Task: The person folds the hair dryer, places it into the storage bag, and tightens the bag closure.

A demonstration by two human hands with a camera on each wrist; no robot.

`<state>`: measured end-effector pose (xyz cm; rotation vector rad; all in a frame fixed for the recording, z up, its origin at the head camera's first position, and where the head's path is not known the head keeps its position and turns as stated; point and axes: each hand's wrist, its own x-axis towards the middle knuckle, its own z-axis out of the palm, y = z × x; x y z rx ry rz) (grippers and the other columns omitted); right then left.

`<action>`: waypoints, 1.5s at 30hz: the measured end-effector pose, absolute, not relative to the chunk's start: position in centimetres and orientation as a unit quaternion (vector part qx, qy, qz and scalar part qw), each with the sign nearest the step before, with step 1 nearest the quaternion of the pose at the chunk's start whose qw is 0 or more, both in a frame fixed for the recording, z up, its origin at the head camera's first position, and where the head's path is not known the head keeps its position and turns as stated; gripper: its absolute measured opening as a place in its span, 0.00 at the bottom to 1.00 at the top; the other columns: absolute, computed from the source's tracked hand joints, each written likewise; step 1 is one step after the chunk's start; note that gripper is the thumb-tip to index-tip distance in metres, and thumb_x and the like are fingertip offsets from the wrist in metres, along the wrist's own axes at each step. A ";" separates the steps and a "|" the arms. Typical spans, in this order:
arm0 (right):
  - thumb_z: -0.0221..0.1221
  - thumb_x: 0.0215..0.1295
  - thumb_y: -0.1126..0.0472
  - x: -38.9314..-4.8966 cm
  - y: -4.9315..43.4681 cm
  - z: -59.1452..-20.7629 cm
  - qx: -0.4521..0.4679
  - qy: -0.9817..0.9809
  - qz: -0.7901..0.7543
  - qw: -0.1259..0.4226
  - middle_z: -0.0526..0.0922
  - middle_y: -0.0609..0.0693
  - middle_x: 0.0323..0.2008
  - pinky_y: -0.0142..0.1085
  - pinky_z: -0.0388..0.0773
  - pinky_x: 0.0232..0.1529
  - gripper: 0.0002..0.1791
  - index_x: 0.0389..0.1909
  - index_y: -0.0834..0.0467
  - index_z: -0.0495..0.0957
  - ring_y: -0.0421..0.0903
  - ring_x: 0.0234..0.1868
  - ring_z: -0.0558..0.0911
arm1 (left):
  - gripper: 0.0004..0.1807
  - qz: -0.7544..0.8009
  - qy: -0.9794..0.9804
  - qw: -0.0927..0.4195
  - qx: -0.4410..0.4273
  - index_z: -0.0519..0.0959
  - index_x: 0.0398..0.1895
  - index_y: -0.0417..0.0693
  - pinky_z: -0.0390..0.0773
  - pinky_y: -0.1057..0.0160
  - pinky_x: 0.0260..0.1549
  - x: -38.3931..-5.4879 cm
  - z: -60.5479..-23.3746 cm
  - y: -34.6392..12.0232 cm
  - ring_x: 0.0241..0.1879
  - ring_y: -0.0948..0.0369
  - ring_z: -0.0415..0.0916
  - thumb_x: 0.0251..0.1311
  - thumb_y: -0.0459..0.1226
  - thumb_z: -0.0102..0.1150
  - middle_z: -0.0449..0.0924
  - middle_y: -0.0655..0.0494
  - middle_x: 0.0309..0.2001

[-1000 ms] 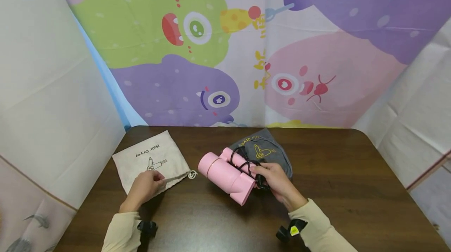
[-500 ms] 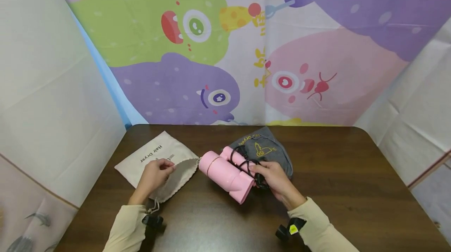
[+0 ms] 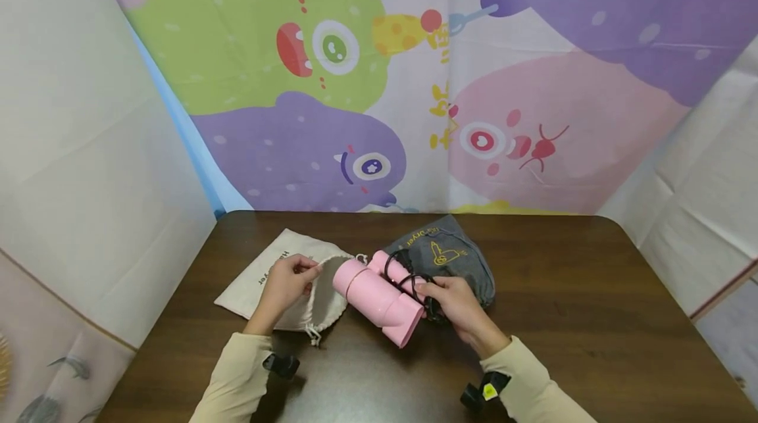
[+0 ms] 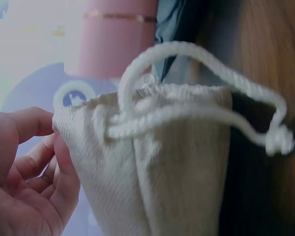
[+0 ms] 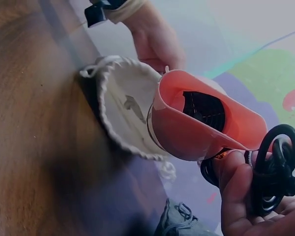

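Note:
My left hand [image 3: 289, 288] pinches the rim of a cream drawstring bag [image 3: 249, 288] between thumb and fingers, and the bag's mouth gapes toward the right. White cord [image 4: 187, 115] loops from its hem in the left wrist view. My right hand [image 3: 462, 308] grips the handle of a pink hair dryer [image 3: 376, 295], whose black cord [image 5: 280, 172] is bundled at the handle. The dryer's round end sits right at the bag's mouth; in the right wrist view the bag's pale lining [image 5: 130, 105] shows beyond it. How far the dryer reaches in, I cannot tell.
A grey drawstring bag [image 3: 468, 258] with a yellow dryer print lies flat behind my right hand. The dark wooden table [image 3: 568, 318] ends at a cartoon-printed cloth [image 3: 331, 160] at the back. Pale cloth walls [image 3: 710, 179] stand on both sides.
My left hand has lifted the cream bag's rim and drawn it rightward, so the mouth now opens toward the dryer. The right hand with the dryer has stayed nearly still.

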<state>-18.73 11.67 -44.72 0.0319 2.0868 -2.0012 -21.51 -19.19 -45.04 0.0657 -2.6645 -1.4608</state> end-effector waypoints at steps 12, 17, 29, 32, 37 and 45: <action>0.63 0.59 0.63 -18.3 10.4 -45.5 0.031 0.742 -0.663 0.089 0.73 0.41 0.15 0.29 0.68 0.23 0.08 0.25 0.64 0.81 0.38 0.19 0.69 | 0.07 -0.544 -0.836 0.057 0.040 0.81 0.33 0.34 0.79 0.68 0.19 -21.6 -44.3 -16.0 0.16 0.66 0.74 0.58 0.32 0.63 0.79 0.52 0.21; 0.63 0.59 0.64 -18.1 9.9 -45.7 0.022 0.742 -0.665 0.077 0.77 0.43 0.17 0.30 0.72 0.25 0.09 0.27 0.68 0.82 0.38 0.22 0.74 | 0.06 -0.542 -0.837 0.066 0.041 0.81 0.32 0.35 0.79 0.67 0.19 -21.6 -43.9 -14.9 0.16 0.66 0.75 0.58 0.32 0.63 0.80 0.50 0.21; 0.63 0.59 0.63 -17.7 9.2 -46.3 0.020 0.765 -0.641 0.066 0.73 0.43 0.17 0.30 0.69 0.22 0.08 0.26 0.65 0.81 0.39 0.22 0.70 | 0.07 -0.481 -0.874 0.067 -0.022 0.81 0.37 0.39 0.73 0.69 0.21 -21.0 -43.8 -12.7 0.18 0.67 0.71 0.55 0.32 0.64 0.80 0.53 0.22; 0.63 0.58 0.64 -17.8 9.1 -46.4 0.026 0.768 -0.637 0.063 0.72 0.43 0.17 0.30 0.68 0.22 0.07 0.25 0.64 0.81 0.39 0.22 0.69 | 0.14 -0.402 -0.910 0.087 -0.052 0.80 0.45 0.42 0.71 0.66 0.26 -20.9 -43.7 -12.7 0.20 0.66 0.70 0.53 0.33 0.65 0.79 0.55 0.22; 0.64 0.58 0.64 -17.7 9.1 -46.3 0.025 0.767 -0.638 0.064 0.72 0.42 0.17 0.30 0.67 0.22 0.07 0.25 0.64 0.81 0.39 0.21 0.69 | 0.19 -0.309 -0.942 0.103 -0.083 0.81 0.49 0.43 0.69 0.63 0.28 -21.3 -43.1 -12.4 0.23 0.63 0.68 0.52 0.37 0.65 0.75 0.57 0.23; 0.64 0.56 0.64 -17.5 9.0 -46.0 0.012 0.766 -0.640 0.061 0.70 0.42 0.16 0.29 0.66 0.21 0.08 0.22 0.63 0.79 0.38 0.20 0.68 | 0.09 -0.237 -0.960 0.099 -0.107 0.84 0.37 0.44 0.75 0.56 0.36 -23.4 -42.3 -11.9 0.34 0.54 0.77 0.55 0.38 0.63 0.81 0.51 0.34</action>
